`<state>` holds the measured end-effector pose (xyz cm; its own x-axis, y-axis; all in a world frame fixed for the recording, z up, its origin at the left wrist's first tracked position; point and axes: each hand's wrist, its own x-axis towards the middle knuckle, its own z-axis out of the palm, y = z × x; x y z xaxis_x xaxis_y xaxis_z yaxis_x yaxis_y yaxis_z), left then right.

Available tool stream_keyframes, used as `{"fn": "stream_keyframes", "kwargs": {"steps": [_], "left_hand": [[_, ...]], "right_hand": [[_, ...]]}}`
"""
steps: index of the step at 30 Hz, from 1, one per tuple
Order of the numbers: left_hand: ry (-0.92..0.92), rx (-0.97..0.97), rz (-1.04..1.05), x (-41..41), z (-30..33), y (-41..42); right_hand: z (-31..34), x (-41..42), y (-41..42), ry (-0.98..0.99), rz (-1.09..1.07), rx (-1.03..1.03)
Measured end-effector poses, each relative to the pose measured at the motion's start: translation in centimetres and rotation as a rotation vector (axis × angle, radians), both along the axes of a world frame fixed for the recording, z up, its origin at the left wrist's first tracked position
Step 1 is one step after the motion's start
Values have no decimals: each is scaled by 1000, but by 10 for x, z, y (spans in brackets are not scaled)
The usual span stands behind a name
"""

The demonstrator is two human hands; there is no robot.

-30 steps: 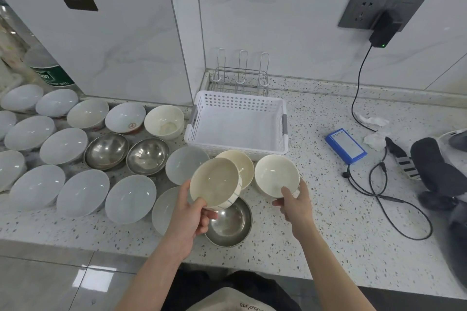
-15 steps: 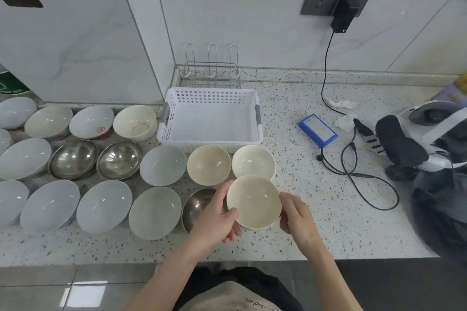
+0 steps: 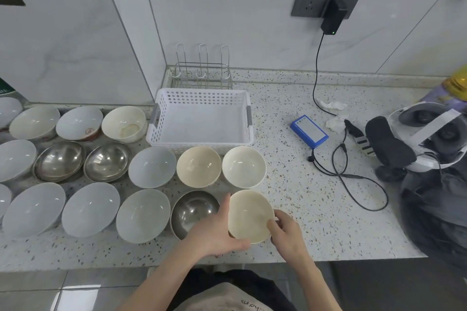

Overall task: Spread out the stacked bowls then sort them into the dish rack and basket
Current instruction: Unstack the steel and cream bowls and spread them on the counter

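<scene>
1. both hands hold one cream bowl (image 3: pixel 250 216) near the front edge of the worktop (image 3: pixel 316 222), just right of a steel bowl (image 3: pixel 193 209).
2. the left hand (image 3: pixel 214 233) wraps its left side; the right hand (image 3: pixel 284 231) pinches its right rim.
3. i think it should go down softly, flat, not bumping its neighbours.
4. the white basket (image 3: pixel 202 98) and wire dish rack (image 3: pixel 202 75) hold no bowls.
5. one far bowl (image 3: pixel 79 122) has a red mark, too small to read.

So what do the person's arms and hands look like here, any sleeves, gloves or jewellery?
Both forearms are bare as far as the frame shows, with no sleeve reaching the wrists. The left hand and right hand wear no gloves, and no ring, watch or bracelet is visible. Fingernails look short and plain. Below the arms, dark clothing and a beige apron-like garment with small dark lettering show.
</scene>
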<state>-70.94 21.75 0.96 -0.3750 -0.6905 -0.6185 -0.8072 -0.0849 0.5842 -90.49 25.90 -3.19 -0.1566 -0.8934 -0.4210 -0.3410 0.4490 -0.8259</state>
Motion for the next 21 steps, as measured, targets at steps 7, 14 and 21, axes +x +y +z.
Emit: {"fn": "stream_keyframes", "kwargs": {"steps": [7,14,21], "left_hand": [[-40,56,-35,-5,7,-6],[-158,7,-52,-9,3,-8],[-287,-73,-77,-15,-4,-6]], "right_hand": [[-7,-4,-6,37,26,28],[-12,-5,-9,27,35,41],[-7,-7,-13,47,110,57]]}}
